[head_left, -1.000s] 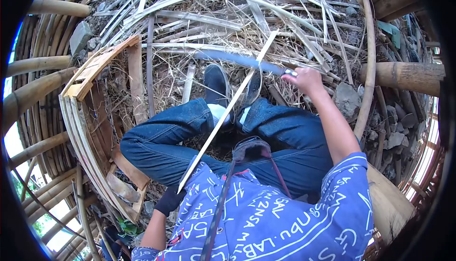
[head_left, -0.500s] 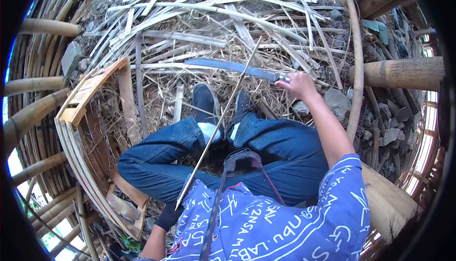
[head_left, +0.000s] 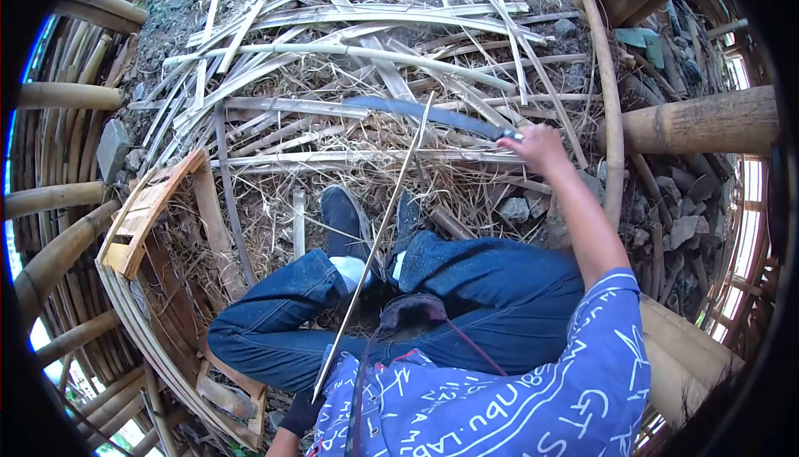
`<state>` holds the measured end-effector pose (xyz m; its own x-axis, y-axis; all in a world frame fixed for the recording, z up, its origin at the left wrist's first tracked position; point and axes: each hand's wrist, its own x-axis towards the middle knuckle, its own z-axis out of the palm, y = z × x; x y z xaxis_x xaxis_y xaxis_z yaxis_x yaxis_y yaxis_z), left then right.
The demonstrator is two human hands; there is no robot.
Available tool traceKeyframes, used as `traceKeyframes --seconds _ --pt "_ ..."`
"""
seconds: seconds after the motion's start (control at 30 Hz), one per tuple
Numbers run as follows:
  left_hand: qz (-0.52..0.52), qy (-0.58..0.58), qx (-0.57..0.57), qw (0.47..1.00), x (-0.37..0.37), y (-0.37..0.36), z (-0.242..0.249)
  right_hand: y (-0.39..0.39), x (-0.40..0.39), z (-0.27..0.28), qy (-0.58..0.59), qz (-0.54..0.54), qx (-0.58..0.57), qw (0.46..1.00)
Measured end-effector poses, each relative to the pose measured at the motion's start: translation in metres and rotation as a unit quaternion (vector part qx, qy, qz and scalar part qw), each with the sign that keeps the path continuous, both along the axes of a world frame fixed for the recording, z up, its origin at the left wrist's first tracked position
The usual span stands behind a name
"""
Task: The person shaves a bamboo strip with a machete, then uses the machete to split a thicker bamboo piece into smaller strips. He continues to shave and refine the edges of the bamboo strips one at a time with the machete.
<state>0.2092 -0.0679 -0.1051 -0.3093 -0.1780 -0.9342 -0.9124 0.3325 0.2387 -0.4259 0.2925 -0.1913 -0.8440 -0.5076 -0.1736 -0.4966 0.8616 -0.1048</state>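
Observation:
My right hand is wrapped round the handle of a machete, held out ahead of my feet with its long blade pointing left. The blade crosses a thin bamboo strip close to the strip's far tip. That strip slants from beside my waist, up between my shins, to the blade. At its lower end is my left hand, in a black glove and closed on the strip, its fingers partly hidden by my shirt.
Many split bamboo strips lie across the ground ahead. On the left stands a curved bamboo frame. Thick bamboo poles and broken stones are on the right. My legs are folded in front of me.
My right hand has moved the machete forward, away from my body, and nearer the strip's far tip. My left hand stays at the lower end. The whole view has shifted a little.

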Motion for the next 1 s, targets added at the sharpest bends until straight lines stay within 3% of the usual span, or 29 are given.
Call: traceKeyframes --seconds 0.1,0.17,0.23,0.37,0.4,0.5,0.53,0.57,0.63,0.77,0.83,0.93,1.0 --pt "0.01 0.001 0.01 1.0 -0.002 -0.001 -0.001 0.009 -0.008 0.01 -0.013 -0.051 0.05 0.997" --pt "-0.005 0.035 -0.006 0.999 0.003 -0.002 -0.008 0.012 0.001 0.011 -0.03 -0.039 0.005 0.999" --pt "0.048 0.04 0.013 0.998 0.009 0.0 -0.008 0.01 0.009 0.018 -0.029 -0.003 -0.026 0.999" --pt "0.005 -0.014 0.014 1.0 -0.005 -0.005 0.002 0.003 0.002 0.019 -0.021 -0.084 0.041 0.995" --pt "-0.031 0.023 0.022 0.999 0.019 -0.011 -0.016 0.002 0.0 0.025 -0.03 -0.116 0.011 0.993" --pt "-0.012 0.074 -0.029 0.997 0.015 0.004 -0.014 -0.003 0.007 0.045 -0.041 -0.138 -0.041 0.989" --pt "0.081 0.02 -0.005 0.997 -0.022 0.012 0.016 -0.009 0.011 0.058 -0.039 -0.141 -0.046 0.988" --pt "0.078 0.118 -0.014 0.99 -0.013 0.014 0.01 -0.015 0.015 0.072 -0.038 -0.143 -0.051 0.988" --pt "0.071 0.13 -0.019 0.989 -0.017 0.016 0.014 -0.022 0.024 0.088 -0.035 -0.152 -0.066 0.986" --pt "0.051 0.107 -0.075 0.99 -0.05 0.028 0.055 -0.016 0.036 0.101 -0.047 -0.211 -0.11 0.97" --pt "0.126 0.051 -0.082 0.987 -0.056 0.035 0.065 -0.011 0.047 0.106 -0.019 -0.215 -0.141 0.966" --pt "0.065 0.157 -0.124 0.978 -0.038 0.038 0.053 -0.009 0.072 0.108 -0.115 -0.233 -0.297 0.919" --pt "0.096 0.158 -0.134 0.974 -0.044 0.044 0.055 -0.017 0.095 0.106 -0.14 -0.211 -0.341 0.905"
